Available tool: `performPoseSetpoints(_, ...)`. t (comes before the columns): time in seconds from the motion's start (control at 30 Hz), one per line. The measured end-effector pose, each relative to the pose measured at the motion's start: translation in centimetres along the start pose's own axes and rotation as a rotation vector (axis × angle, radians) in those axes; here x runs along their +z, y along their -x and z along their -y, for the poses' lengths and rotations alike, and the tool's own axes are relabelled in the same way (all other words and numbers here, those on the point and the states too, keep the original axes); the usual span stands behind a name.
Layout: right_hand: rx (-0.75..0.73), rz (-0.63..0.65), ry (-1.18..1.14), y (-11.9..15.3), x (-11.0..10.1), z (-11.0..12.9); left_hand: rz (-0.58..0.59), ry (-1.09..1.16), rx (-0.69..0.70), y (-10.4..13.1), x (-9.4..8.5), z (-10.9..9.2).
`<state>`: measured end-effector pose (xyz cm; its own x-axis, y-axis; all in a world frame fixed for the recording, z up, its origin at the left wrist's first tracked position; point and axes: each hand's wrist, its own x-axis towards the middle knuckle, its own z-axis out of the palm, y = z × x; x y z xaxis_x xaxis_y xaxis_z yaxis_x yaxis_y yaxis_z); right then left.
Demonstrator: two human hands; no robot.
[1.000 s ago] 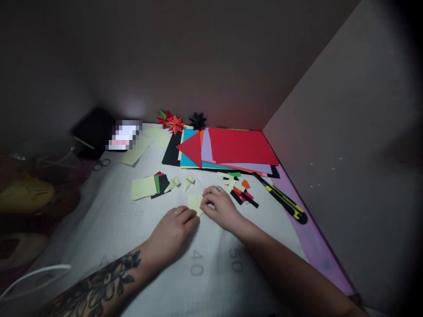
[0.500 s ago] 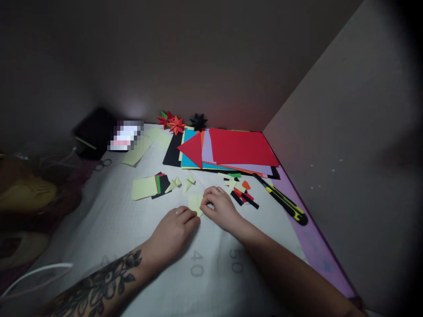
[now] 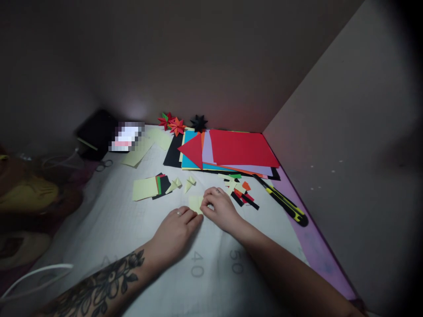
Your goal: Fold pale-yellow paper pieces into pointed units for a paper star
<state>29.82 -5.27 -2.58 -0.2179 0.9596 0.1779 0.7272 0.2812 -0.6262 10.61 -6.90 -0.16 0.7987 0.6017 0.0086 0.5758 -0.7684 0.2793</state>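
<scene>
A small pale yellow paper square (image 3: pixel 195 204) lies flat on the white sheet, partly covered by my fingers. My left hand (image 3: pixel 178 229) is closed at its lower edge, fingertips pressed on the paper. At the paper's right side, my right hand (image 3: pixel 220 209) pinches the edge between thumb and forefinger. Just beyond are two folded pale yellow pieces, one (image 3: pixel 190 183) upright in shape and another (image 3: pixel 175 185) beside a small stack of pale yellow squares (image 3: pixel 145 188), with green, red and black ones under it.
Behind lie large coloured sheets (image 3: pixel 244 148), paper stars (image 3: pixel 177 126) and a lit, blurred phone (image 3: pixel 126 136). Paper strips (image 3: pixel 243 193) and a black-and-yellow cutter (image 3: pixel 286 202) are on the right. Scissors (image 3: pixel 104 165) rest at the left, near a dark object (image 3: pixel 97 130).
My left hand has slid slightly right along the paper's lower edge, closer to my right hand. The paper's lower corner shows less. My right hand has hardly moved.
</scene>
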Motion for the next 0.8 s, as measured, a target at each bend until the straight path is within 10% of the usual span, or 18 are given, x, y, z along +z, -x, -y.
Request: performPoseSetpoints(0.8, 0.135, -0.060, 0.064, 0.74, -0.33, 0.23, 0.083, -0.079, -0.031, 0.16, -0.69, -0.79)
